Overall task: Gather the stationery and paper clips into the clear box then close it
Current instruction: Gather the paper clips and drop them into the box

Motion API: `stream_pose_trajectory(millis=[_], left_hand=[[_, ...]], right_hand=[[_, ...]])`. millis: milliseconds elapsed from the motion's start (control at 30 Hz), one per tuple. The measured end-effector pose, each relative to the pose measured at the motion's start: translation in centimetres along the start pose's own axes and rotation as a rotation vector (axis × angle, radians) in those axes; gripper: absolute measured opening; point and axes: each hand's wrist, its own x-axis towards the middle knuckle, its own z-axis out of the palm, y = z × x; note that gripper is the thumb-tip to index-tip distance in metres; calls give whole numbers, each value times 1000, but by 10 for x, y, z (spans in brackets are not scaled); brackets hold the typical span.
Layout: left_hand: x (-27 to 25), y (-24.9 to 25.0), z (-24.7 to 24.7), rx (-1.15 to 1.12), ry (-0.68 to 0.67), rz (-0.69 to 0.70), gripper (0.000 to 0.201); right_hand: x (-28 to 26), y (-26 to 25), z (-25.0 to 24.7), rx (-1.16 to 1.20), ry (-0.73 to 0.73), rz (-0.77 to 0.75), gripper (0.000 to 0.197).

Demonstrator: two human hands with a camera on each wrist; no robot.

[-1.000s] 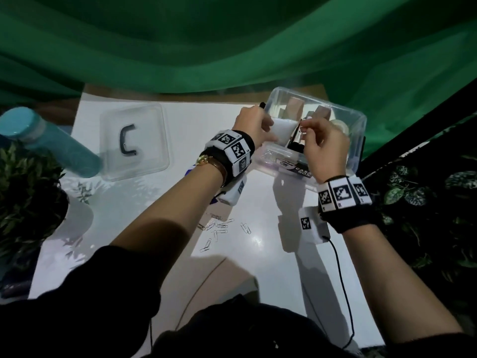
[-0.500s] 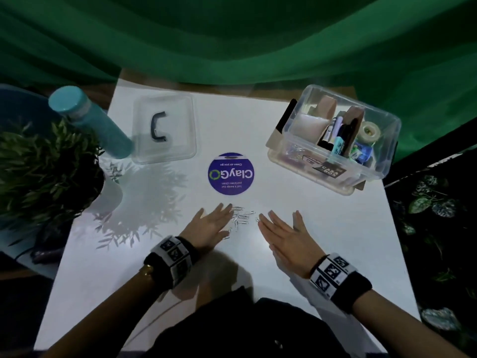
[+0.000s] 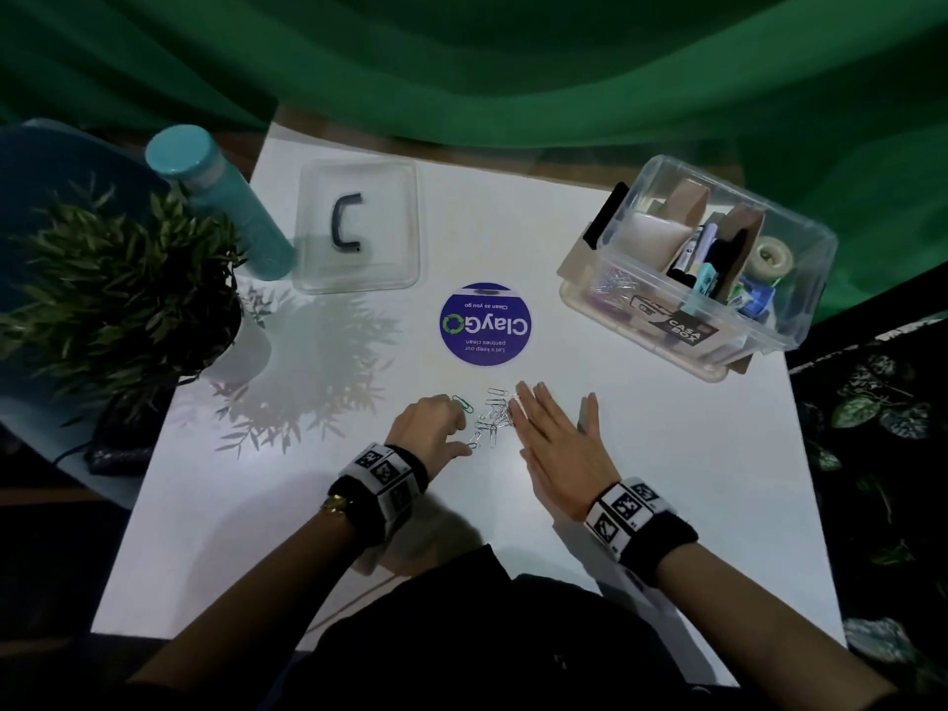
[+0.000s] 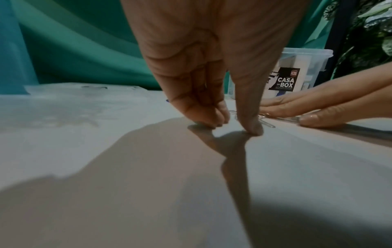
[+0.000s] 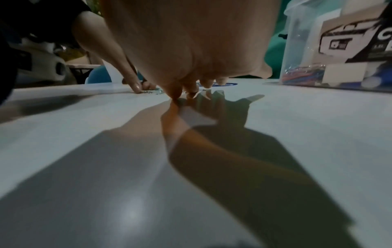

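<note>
Table (image 3: 667,505): white top bearing every item listed; a green curtain (image 3: 513,59) hangs behind its far edge.
Plant (image 3: 102,300): potted, at the left edge, throwing a leaf shadow across the white surface.
Clear box (image 3: 769,346): open, at the far right corner, well apart from both hands; stationery stands upright inside, with a tape roll (image 3: 773,256) at its right end and coloured clips at its near left corner.
Lid (image 3: 359,272): clear, black handle up, lying flat at the far left, well apart from the clear box.
Bottle (image 3: 220,197): teal, tilted, between plant and lid.
Round sticker (image 3: 486,324): blue disc at table centre, directly between the clip pile and the far edge; printed "ClayGO", "Clean as you go", "Let's keep our pantries clean".
Box label (image 4: 283,79): black, reading "CASA BOX".
Right hand (image 3: 559,443): flat, fingers straight and together, its edge on the table just right of the pile; it holds nothing.
Left hand (image 3: 431,428): fingers curled down, fingertips (image 4: 250,127) on the table just left of the pile; whether a clip is pinched cannot be told.
Paper clips (image 3: 492,418): loose silver pile between the two hands; one green clip (image 3: 461,402) lies beside the left knuckles.
</note>
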Motion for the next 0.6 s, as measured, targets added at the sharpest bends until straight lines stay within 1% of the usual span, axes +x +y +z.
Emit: stream_pose_trajectory(millis=[67, 100, 133, 167, 200, 233, 267, 300, 400, 500, 533, 567, 600], left_hand=[[3, 8, 2, -84, 36, -6, 26], [3, 9, 2, -116, 74, -11, 29], [3, 7, 1, -149, 122, -27, 37], [3, 4, 1, -169, 159, -51, 50], [3, 0, 0, -165, 166, -76, 64], [2, -2, -1, -142, 151, -99, 75], [3, -4, -2, -118, 126, -117, 78], [4, -3, -2, -104, 113, -117, 75], [11, 8, -2, -125, 123, -80, 47], [16, 17, -1, -167, 121, -74, 25], [17, 16, 0, -175, 123, -78, 23], [17, 15, 1, -179, 134, -85, 25], [15, 14, 2, -183, 148, -96, 33]], right_hand=[[5, -1, -6, 71, 46, 8, 54], [8, 1, -11, 139, 85, 31, 53], [11, 5, -16, 228, 121, 66, 55], [15, 10, -22, 329, 127, 115, 62], [19, 14, -26, 413, 99, 169, 68], [23, 16, -29, 460, 51, 219, 71], [27, 16, -29, 483, 10, 255, 67], [31, 13, -27, 506, 2, 278, 59], [43, -7, -19, 602, 78, 302, 33], [50, -21, -14, 649, 97, 298, 22], [51, -20, -14, 676, 118, 298, 21], [52, -17, -15, 704, 157, 295, 21], [52, -12, -18, 722, 198, 283, 24]])
